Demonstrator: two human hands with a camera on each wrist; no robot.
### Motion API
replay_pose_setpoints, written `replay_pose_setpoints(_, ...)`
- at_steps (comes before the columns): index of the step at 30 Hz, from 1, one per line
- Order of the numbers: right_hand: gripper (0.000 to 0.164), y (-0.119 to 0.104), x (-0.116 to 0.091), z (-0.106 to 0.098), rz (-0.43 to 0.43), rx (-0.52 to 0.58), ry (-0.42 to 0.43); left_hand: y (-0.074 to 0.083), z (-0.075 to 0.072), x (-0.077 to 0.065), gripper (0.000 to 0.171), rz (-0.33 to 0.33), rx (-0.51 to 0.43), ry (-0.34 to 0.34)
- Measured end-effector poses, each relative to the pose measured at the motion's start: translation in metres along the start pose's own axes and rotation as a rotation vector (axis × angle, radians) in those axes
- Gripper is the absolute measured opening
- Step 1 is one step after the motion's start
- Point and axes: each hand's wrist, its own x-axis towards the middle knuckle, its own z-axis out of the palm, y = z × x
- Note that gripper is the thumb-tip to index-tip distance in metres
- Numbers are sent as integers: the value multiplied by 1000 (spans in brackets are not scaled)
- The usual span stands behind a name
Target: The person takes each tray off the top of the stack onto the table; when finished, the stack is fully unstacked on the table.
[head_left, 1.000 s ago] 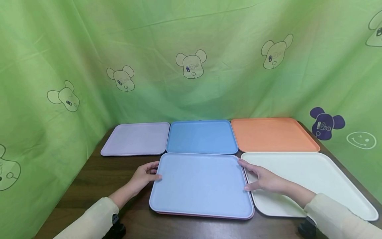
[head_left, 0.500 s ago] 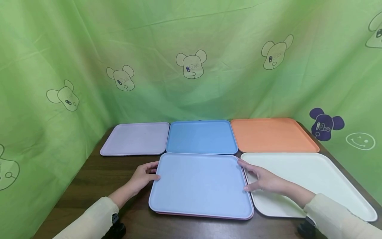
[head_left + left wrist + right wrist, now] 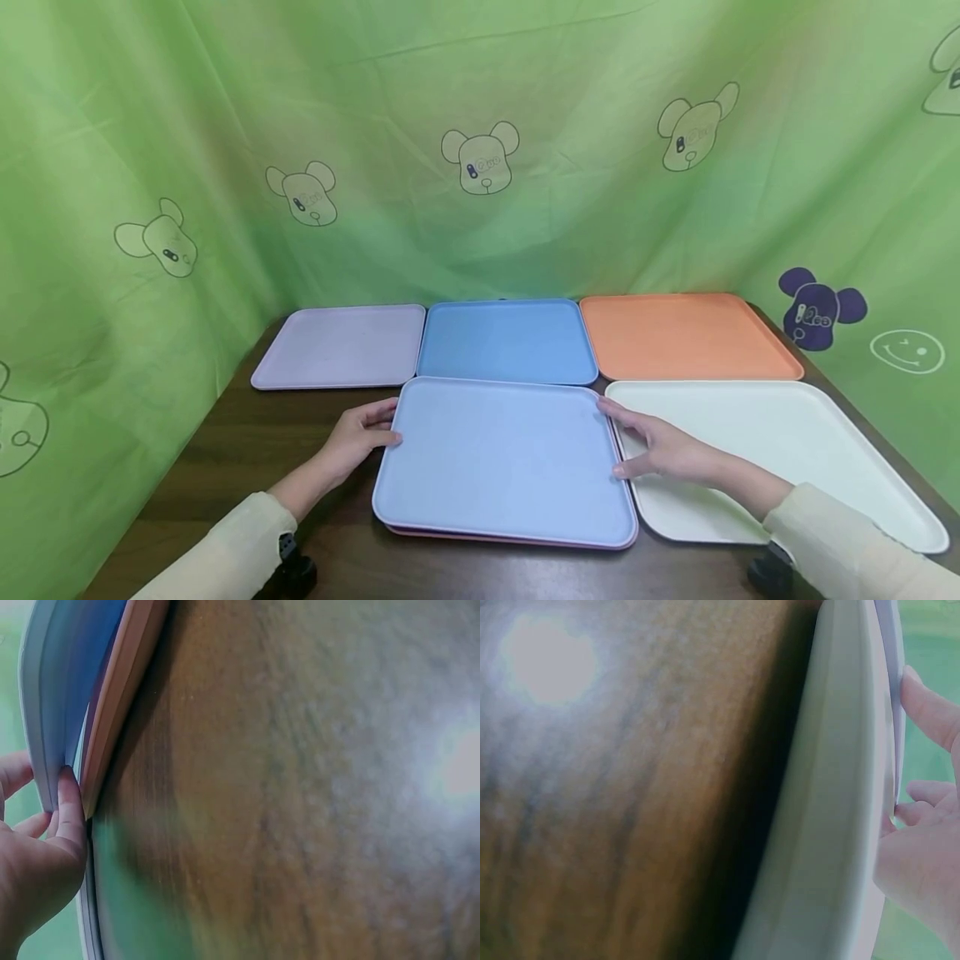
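A light blue tray (image 3: 502,458) tops a small stack in front of me, its left side raised and its right side lower. My left hand (image 3: 356,439) pinches its left rim, thumb above and fingers underneath. The left wrist view shows a gap between this raised tray and a pinkish-orange tray (image 3: 124,690) below. My right hand (image 3: 667,450) holds the right rim, thumb and forefinger spread along the edge; its remaining fingers are partly hidden in the head view. The right wrist view has the fingertips at the rim, behind the white tray (image 3: 832,802).
Behind the stack lie a lavender tray (image 3: 345,346), a blue tray (image 3: 507,342) and an orange tray (image 3: 686,336). The white tray lies under my right forearm, right of the stack. A green curtain (image 3: 375,233) hangs around the dark wooden table (image 3: 247,442).
My left hand has raised the left side of the light blue tray slightly, widening the gap above the stack. The right hand has stayed at the right rim.
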Motion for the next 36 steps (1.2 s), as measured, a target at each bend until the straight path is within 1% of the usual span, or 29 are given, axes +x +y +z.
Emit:
replay_pose_setpoints(7, 100, 0, -1, -1, -9, 2, 6, 1, -1, -2, 58, -13, -50, -33)
replay_pose_setpoints(14, 100, -2, -1, -1, -19, -8, -1, 1, -2, -1, 58, -21, -71, -43)
replay_pose_setpoints(20, 100, -2, -1, -1, -10, -13, 5, 0, -2, -1, 60, -30, -97, -51)
replay_pose_setpoints(28, 100, -3, -1, -1, -14, -11, 0, -1, 0, -1, 58, -44, -145, -23)
replay_pose_setpoints(33, 100, -3, -1, -1, -14, -21, 3, 1, 1, -1, 55, -67, -165, 19)
replay_pose_setpoints(36, 100, -2, -1, 0, -10, -15, 4, 3, -3, -2, 55, -82, -174, 44)
